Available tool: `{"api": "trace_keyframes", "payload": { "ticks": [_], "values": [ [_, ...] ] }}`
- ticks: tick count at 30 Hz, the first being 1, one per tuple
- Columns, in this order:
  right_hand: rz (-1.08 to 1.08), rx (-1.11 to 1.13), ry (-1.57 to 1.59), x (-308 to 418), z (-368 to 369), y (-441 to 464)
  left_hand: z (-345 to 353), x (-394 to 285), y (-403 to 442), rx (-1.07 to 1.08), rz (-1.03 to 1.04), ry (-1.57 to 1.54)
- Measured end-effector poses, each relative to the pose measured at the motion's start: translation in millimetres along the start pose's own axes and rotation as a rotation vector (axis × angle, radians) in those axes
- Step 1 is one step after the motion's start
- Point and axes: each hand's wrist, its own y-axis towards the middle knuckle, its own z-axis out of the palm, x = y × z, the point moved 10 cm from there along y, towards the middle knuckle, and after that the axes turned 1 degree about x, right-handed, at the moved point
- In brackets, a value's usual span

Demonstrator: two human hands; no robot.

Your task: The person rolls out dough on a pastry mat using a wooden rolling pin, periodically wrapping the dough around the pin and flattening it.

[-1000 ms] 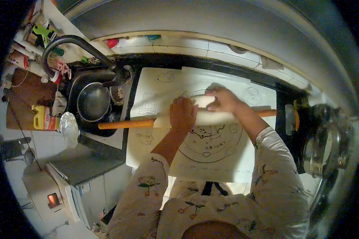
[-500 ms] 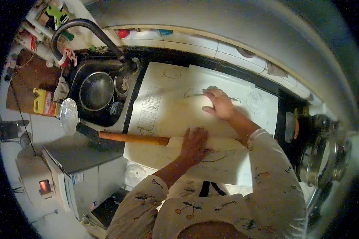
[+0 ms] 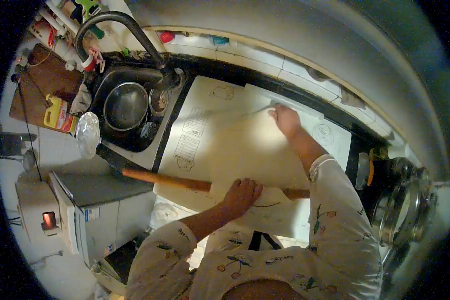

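Covering the middle of the printed mat [image 3: 205,97], the dough sheet [image 3: 250,147] lies mostly unrolled, its face exposed; left hand [image 3: 242,196] fingers curl over the rolling pin [image 3: 170,180], right hand [image 3: 288,121] fingers grip the far edge.

Dim kitchen, patchy light. Pale tiled wall [image 3: 306,75] behind dark counter edge [image 3: 235,71]. Dark sink [image 3: 116,138] on left, black curved faucet [image 3: 120,17] over it. Brown board [image 3: 40,85] beyond. Low grey-topped cabinet [image 3: 97,187] below, pale floor tiles [image 3: 60,160] beside it.
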Motion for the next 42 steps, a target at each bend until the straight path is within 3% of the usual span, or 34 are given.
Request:
{"api": "trace_keyframes", "payload": {
  "ticks": [4,7,8,10,13,15,16,19,23,25,29,33,36,40,42],
  "values": [
    [0.218,0.006,0.083,-46.1,-9.8,-0.8,-26.7,31.9,24.0,-0.032,-0.034,0.031],
    [-0.117,-0.126,0.027,-14.1,-27.0,-21.7,-9.8,34.1,17.6,-0.037,0.004,0.09],
    [-0.133,0.034,0.027,1.5,-33.1,-29.0,-10.9,33.2,13.3,-0.052,0.015,0.047],
    [-0.167,-0.112,-0.038,5.1,-44.3,-43.3,-14.8,27.9,2.3,-0.074,0.036,-0.041],
    [-0.12,-0.171,-0.092,-19.3,-29.1,-49.6,-14.3,22.0,-11.4,0.028,-0.061,-0.333],
    [-0.091,-0.153,-0.126,-30.4,-21.7,-46.6,-10.6,15.4,-30.6,-0.066,-0.121,-0.285],
    [0.037,0.014,-0.152,-38.2,-16.2,-40.9,-10.6,12.8,-40.2,-0.113,-0.147,-0.26],
    [-0.01,-0.059,-0.069,-24.3,-36.9,-44.5,-6.2,13.8,-64.6,-0.013,-0.205,-0.252],
    [-0.556,-0.054,0.1,42.4,-25.4,-68.8,-13.7,28.7,-87.9,0.0,-0.308,-0.15],
    [-0.534,0.196,0.107,62.2,9.4,-76.1,-1.8,30.2,-99.3,-0.081,-0.278,-0.095],
    [-0.207,0.005,0.014,18.9,2.3,-39.9,7.3,34.5,-112.1,-0.104,-0.312,-0.082],
    [-0.056,0.148,-0.229,-10.1,-2.1,-47.8,2.2,40.6,-109.1,-0.084,-0.326,-0.11],
    [0.178,0.119,-0.353,-48.8,-9.3,-74.0,8.3,37.4,-116.6,-0.13,-0.268,-0.045],
    [0.225,0.168,-0.352,-48.5,-26.7,-104.6,7.5,24.7,-121.5,-0.182,-0.144,0.01],
    [0.102,0.161,-0.107,-23.2,-37.3,-128.1,-11.3,21.1,-114.3,-0.228,-0.111,-0.046]
  ]
}}
